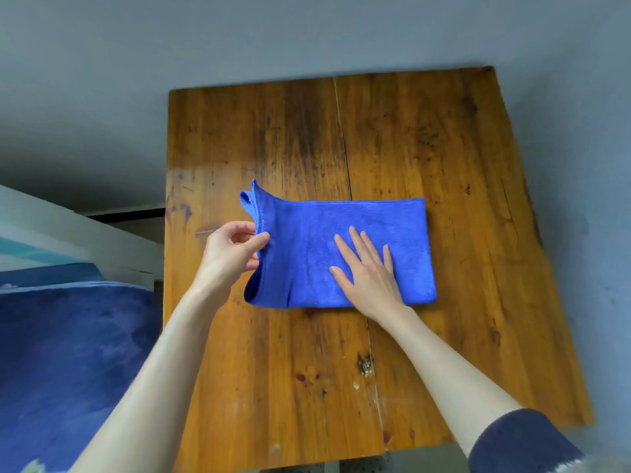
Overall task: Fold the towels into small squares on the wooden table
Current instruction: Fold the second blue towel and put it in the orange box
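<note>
A blue towel (307,240) lies folded into a wide rectangle in the middle of the wooden table (409,138). My left hand (232,250) pinches the towel's left edge between thumb and fingers and lifts it a little off the wood, so the upper left corner stands up. My right hand (368,274) lies flat on the towel's middle right part, fingers straight and spread, pressing it down.
The table is built of planks with a seam running down its middle and dark stains. A blue bed or cushion (68,353) sits to the left of the table. Grey floor surrounds the table's far and right sides.
</note>
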